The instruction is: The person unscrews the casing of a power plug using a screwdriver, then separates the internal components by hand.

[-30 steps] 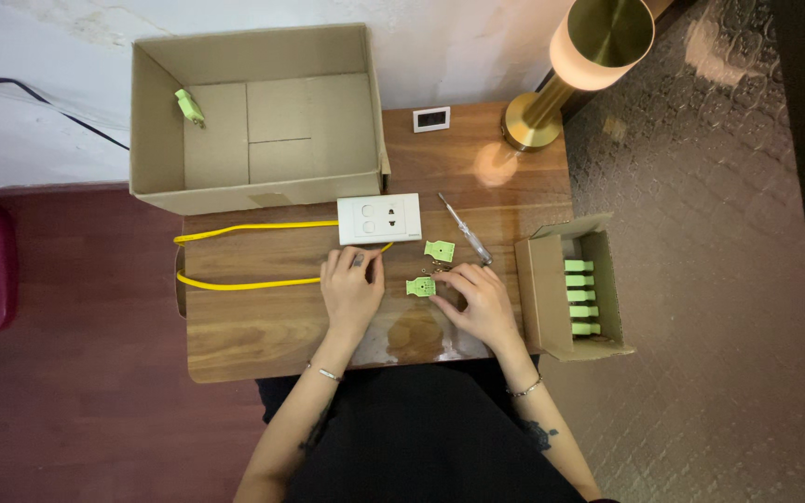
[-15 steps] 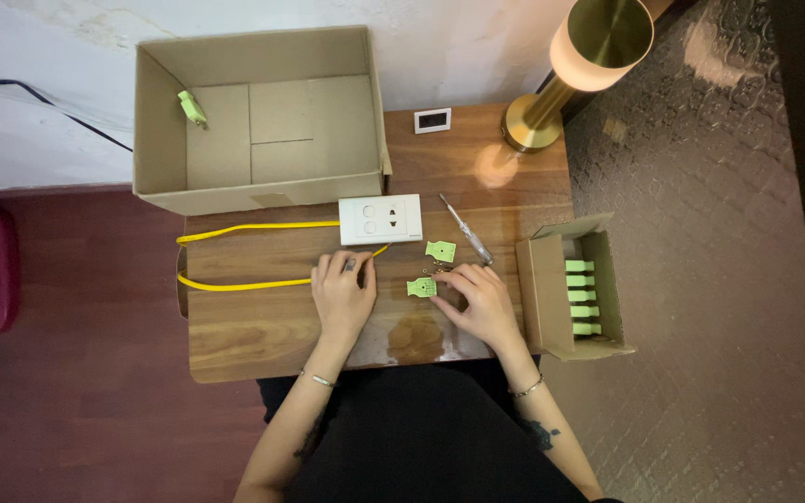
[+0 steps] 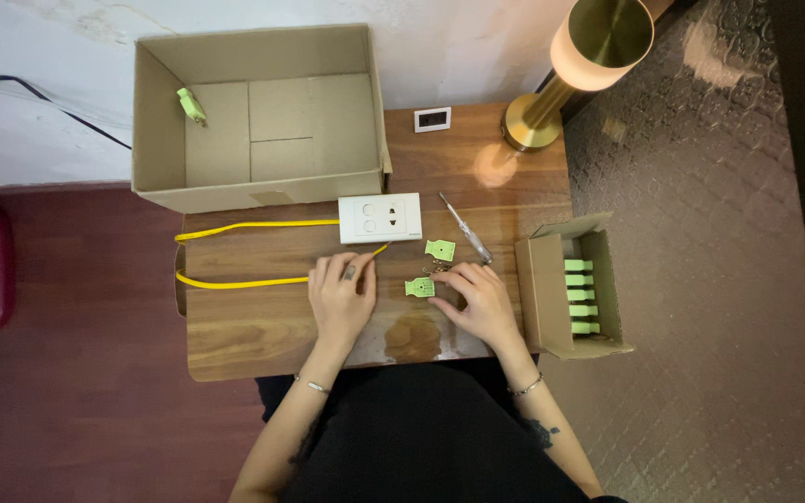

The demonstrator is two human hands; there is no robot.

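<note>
A small, light green plastic plug piece point(image 3: 419, 287) lies on the wooden table point(image 3: 253, 326), touched by loose right hand point(image 3: 479, 300) fingertips; edges judged best pinched. Left hand point(image 3: 340, 296) rests flat on thin, floppy yellow cable point(image 3: 244, 281).

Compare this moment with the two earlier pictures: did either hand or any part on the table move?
Almost nothing changed. The left hand rests on the yellow cable as before, and the right hand stays beside the green piece; neither has visibly picked up or released anything. The second green piece, white socket plate, screwdriver and both boxes are unmoved.
</note>
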